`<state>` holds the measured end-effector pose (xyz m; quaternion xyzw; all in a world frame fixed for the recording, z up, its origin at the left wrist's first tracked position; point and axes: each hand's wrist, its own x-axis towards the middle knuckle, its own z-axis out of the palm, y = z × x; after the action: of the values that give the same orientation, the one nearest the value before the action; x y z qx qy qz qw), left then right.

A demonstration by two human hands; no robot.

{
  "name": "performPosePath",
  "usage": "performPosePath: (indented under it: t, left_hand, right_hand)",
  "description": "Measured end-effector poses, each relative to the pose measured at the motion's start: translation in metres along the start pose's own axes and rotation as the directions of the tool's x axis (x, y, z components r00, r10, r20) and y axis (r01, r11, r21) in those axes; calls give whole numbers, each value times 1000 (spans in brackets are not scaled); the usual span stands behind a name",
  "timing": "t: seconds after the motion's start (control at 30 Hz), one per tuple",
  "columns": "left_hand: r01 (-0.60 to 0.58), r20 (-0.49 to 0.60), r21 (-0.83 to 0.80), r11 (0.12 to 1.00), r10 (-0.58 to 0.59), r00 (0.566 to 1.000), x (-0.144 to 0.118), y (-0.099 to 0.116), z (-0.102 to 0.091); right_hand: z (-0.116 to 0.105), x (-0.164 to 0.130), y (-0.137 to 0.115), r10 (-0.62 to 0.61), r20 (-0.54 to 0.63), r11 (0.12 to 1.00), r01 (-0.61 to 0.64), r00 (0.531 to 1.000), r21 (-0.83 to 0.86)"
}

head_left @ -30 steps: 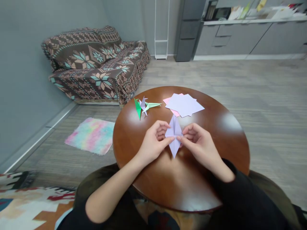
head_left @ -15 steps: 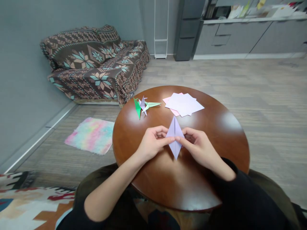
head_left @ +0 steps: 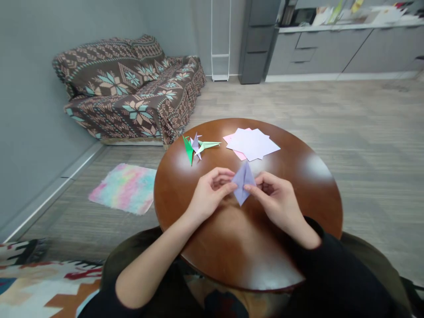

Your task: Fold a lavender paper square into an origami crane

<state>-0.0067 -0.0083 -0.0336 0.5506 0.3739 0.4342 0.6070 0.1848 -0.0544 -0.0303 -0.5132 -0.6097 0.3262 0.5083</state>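
The left hand (head_left: 209, 194) and right hand (head_left: 281, 198) pinch the folded paper (head_left: 243, 176) by its sides above the table (head_left: 238, 251), some fingertips hidden behind it and its creases blurred. Beyond, pale sheets (head_left: 254, 143) mostly cover a pink one (head_left: 240, 155), and overlapping cranes (head_left: 207, 145) partly hide each other.
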Motion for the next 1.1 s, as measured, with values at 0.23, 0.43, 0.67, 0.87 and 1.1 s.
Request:
performPosePath:
  t: [0.23,0.43,0.67,0.87,1.1]
  left_hand:
    - [226,234,-275,935,-162,958,-3,9,-1]
    - [146,187,-356,923,-83,979,-3,10,-2]
    - [159,160,-325,932,-112,981,-3,9,-6]
    - [60,149,-139,988,-40,988,-5,7,-3]
    - [21,78,-55,998,-17,997,-4,1,3]
  right_hand:
    - [-4,2,-1,-465,-54,855,432,884,-289]
    - [-9,4,-5,-457,13,873,451,889,-184]
    - [-10,5,-4,-418,66,889,423,906,-174]
    - [-4,4,-2,-311,-11,941,306,950,-145]
    - [1,-1,1,-23,30,996,21,999,89]
